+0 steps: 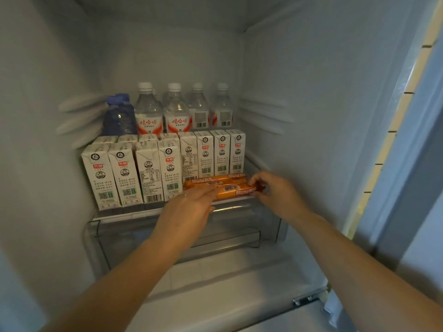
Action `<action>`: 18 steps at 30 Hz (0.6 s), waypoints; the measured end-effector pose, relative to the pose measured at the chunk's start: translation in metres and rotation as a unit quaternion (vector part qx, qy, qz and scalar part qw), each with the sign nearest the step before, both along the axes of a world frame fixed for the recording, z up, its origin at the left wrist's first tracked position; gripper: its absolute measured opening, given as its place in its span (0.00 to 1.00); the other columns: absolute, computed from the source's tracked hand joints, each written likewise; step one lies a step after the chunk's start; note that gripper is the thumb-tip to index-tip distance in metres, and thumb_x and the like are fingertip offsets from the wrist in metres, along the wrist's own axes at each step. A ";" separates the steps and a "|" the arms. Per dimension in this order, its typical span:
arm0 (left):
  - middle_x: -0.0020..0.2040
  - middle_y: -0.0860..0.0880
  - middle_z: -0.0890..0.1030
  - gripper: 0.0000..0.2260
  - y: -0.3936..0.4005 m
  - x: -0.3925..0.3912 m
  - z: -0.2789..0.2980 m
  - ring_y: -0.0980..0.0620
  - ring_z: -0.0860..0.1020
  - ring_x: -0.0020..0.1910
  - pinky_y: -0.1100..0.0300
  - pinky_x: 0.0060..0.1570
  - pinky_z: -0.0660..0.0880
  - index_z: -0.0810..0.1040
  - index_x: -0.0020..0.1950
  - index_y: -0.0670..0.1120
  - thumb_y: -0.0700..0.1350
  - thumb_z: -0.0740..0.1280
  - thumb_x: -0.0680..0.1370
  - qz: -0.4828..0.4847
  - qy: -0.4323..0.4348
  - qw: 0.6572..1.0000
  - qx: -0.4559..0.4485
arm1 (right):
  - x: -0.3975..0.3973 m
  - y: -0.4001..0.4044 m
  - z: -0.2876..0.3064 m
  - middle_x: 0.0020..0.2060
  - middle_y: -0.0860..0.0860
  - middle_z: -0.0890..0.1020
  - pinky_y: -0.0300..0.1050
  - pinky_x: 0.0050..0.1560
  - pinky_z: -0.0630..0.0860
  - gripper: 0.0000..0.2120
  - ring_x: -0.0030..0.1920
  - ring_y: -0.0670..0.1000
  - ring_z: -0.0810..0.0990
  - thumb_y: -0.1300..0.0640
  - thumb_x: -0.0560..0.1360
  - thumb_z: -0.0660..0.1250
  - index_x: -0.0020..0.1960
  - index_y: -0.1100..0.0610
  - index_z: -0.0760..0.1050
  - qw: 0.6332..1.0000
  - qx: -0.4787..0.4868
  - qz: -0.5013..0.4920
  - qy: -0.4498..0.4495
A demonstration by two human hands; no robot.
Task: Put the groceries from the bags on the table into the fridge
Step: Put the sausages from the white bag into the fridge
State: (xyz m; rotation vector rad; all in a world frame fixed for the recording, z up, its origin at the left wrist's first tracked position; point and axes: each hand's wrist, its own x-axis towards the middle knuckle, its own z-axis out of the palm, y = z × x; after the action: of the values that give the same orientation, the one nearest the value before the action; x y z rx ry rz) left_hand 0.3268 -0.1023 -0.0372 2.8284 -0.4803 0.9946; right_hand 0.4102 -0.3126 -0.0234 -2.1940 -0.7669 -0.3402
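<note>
we look into an open fridge (275, 68) with pale, bare walls and moulded rails on both sides. its one glass shelf (124, 213) sits low, and below that lies a clear drawer (235, 236); under the drawer the white fridge floor runs out to a metal hinge (309, 298) at the lower right. past the right edge of the fridge we see a strip of tiled wall (407, 97).

the shelf is full. at the back stand four clear bottles (176, 109) with white caps and red labels, and to their left two blue bottles (118, 116). in front of them stand rows of white cartons (134, 173), upright and packed side by side, the left ones reaching the front edge.

the orange packs (220, 184) lie flat at the front right of the shelf, in front of the right-hand cartons, stacked lengthwise along the edge.

our left hand (191, 207) reaches in with its fingers (206, 190) straight and together, resting against the left end of the packs. our right hand (273, 188) is at the right end, its fingers (255, 182) curled and pinching the end of the front pack. both forearms stretch in from below, bare.
</note>
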 end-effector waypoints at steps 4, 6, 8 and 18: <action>0.60 0.44 0.80 0.22 -0.002 -0.002 -0.009 0.44 0.77 0.60 0.42 0.58 0.74 0.79 0.60 0.42 0.43 0.76 0.68 0.019 -0.006 0.999 0.042 | -0.002 0.000 -0.006 0.45 0.44 0.78 0.28 0.45 0.70 0.07 0.46 0.44 0.77 0.60 0.71 0.71 0.46 0.51 0.76 0.998 -0.007 -0.053 -0.024; 0.61 0.44 0.78 0.23 -0.004 -0.004 -0.012 0.44 0.76 0.62 0.41 0.60 0.72 0.77 0.62 0.41 0.46 0.74 0.69 0.030 -0.006 0.998 0.058 | -0.004 0.002 -0.007 0.46 0.43 0.78 0.34 0.46 0.72 0.06 0.47 0.44 0.76 0.56 0.72 0.71 0.48 0.51 0.77 0.995 -0.017 -0.089 -0.030; 0.62 0.43 0.78 0.24 -0.005 -0.004 -0.013 0.44 0.76 0.61 0.42 0.61 0.71 0.77 0.62 0.41 0.47 0.74 0.69 0.036 -0.005 0.997 0.073 | -0.004 0.005 -0.008 0.47 0.42 0.75 0.39 0.47 0.73 0.08 0.47 0.44 0.74 0.52 0.73 0.70 0.51 0.50 0.75 0.992 -0.038 -0.120 -0.025; 0.64 0.43 0.76 0.30 0.000 0.005 -0.014 0.43 0.74 0.64 0.44 0.63 0.70 0.74 0.65 0.41 0.53 0.74 0.68 0.043 0.057 0.993 0.091 | 0.004 0.017 -0.010 0.55 0.48 0.79 0.48 0.54 0.77 0.16 0.52 0.48 0.78 0.50 0.74 0.67 0.62 0.48 0.75 0.992 -0.065 -0.105 0.002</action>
State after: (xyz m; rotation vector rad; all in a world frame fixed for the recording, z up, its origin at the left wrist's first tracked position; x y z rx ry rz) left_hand 0.3316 -0.1020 -0.0510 3.0717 -0.4643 0.8363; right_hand 0.4145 -0.2959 -0.0337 -2.4044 -0.5716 -0.4002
